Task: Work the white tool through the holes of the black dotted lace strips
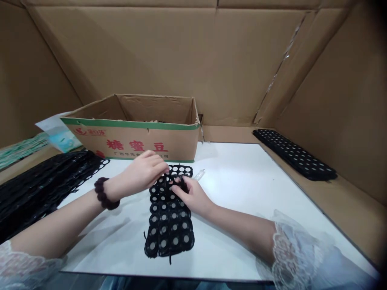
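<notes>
A black panel with rows of round pale spots [169, 229] lies lengthwise in front of me on the white board. Over its far part, my left hand [148, 169] has its fingers pinched together just above the surface. What lies between those fingertips is too small to make out. My right hand [195, 197] grips the panel's right side, its thumb on top and fingers curled around black material. Beyond the hands, the far end of the panel shows open round holes with white behind them. Short black tags stick out from its near and left edges.
A cardboard box with a green rim [133, 141] stands behind the hands. Black perforated sheets [39, 185] are piled at left, beside green-and-white strips [24, 149]. A clear pen-like tube [199, 174] lies beyond my right hand. Another spotted black panel [293, 153] rests at right. Cardboard walls surround the board.
</notes>
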Motion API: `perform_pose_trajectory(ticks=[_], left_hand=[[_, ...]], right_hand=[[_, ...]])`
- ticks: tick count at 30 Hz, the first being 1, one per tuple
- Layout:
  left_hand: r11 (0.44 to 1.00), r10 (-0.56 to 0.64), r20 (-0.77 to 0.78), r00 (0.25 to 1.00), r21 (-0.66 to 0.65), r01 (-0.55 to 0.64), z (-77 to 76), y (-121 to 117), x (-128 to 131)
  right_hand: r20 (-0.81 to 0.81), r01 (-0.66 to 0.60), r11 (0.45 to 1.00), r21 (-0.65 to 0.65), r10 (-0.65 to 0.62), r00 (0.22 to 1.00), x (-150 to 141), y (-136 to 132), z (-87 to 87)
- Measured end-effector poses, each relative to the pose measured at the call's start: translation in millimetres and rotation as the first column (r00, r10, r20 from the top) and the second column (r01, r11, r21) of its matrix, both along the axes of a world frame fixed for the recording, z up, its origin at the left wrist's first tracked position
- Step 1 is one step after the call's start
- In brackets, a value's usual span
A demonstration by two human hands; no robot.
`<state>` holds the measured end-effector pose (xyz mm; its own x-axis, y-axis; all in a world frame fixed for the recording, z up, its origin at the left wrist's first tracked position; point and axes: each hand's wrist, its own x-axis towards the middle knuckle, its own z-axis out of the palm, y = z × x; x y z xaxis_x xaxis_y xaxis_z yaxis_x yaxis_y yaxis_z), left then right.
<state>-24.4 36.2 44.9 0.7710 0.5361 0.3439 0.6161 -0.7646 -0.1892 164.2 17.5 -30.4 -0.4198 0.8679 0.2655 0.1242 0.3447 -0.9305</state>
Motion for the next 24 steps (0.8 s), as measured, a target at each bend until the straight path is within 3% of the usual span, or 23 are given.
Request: perform_pose_trajectory(ticks=[2, 3, 5, 7, 10, 12, 14, 15, 17, 19, 22, 24], left_hand=[[0.965, 0.137, 0.131, 0.982, 0.207, -0.162, 20.5, 15, -11], [0.911, 0.219, 0.24, 0.946, 0.297, -0.286, 32.6, 24, -18], [0.744, 0.384, 0.478, 0.79, 0.347, -0.571, 56.1, 40, -30], [0.707, 0.455, 0.471, 0.756, 0.325, -0.628, 71.9, 48, -36], [0.748, 0.407, 0.438, 0.802, 0.344, -0.568, 69.4, 39, -28], [0.849, 0.305, 0.346, 0.888, 0.324, -0.418, 51.8, 22, -17], [0.977, 0.134, 0.098, 0.986, 0.152, -0.148, 28.9, 4, -9], [0.997, 0.071, 0.006, 0.997, 0.031, -0.071, 18.1, -3, -7], [0.987, 0.01, -0.073, 0.997, -0.162, -0.022, 1.8, -14, -4], [0.957, 0.004, -0.046, 0.999, -0.29, -0.018, -5.2, -18, -2], [0.903, 0.071, 0.111, 0.991, -0.429, -0.016, 0.9, -15, 1], [0.892, 0.23, 0.302, 0.925, -0.446, -0.076, 12.3, -6, -1]], right_hand=[[0.007, 0.011, 1.0, 0.002, -0.011, 1.0, 0, -1, -1.2], [0.008, 0.005, 1.0, 0.001, -0.005, 1.0, 1, -2, -1.5], [-0.004, -0.002, 1.0, -0.01, 0.002, 1.0, 1, -3, -0.7], [-0.031, 0.009, 1.0, -0.024, -0.01, 0.999, 2, -4, 1.5], [-0.037, -0.006, 0.998, -0.059, 0.004, 0.999, 3, -4, 5.6], [-0.026, -0.017, 0.994, -0.111, 0.014, 1.0, 2, -4, 7.6], [-0.037, -0.016, 0.989, -0.149, 0.01, 0.999, 2, -3, 8.7], [-0.044, -0.017, 0.989, -0.149, 0.011, 0.999, 2, -3, 8.9], [-0.041, -0.035, 0.992, -0.12, 0.03, 0.999, 2, -2, 8.9], [-0.023, -0.061, 0.995, -0.077, 0.059, 0.998, 2, -1, 8.0], [-0.015, -0.06, 0.997, -0.053, 0.06, 0.998, 2, -1, 5.3], [-0.005, -0.042, 0.998, -0.047, 0.041, 0.999, 2, -2, 3.6]])
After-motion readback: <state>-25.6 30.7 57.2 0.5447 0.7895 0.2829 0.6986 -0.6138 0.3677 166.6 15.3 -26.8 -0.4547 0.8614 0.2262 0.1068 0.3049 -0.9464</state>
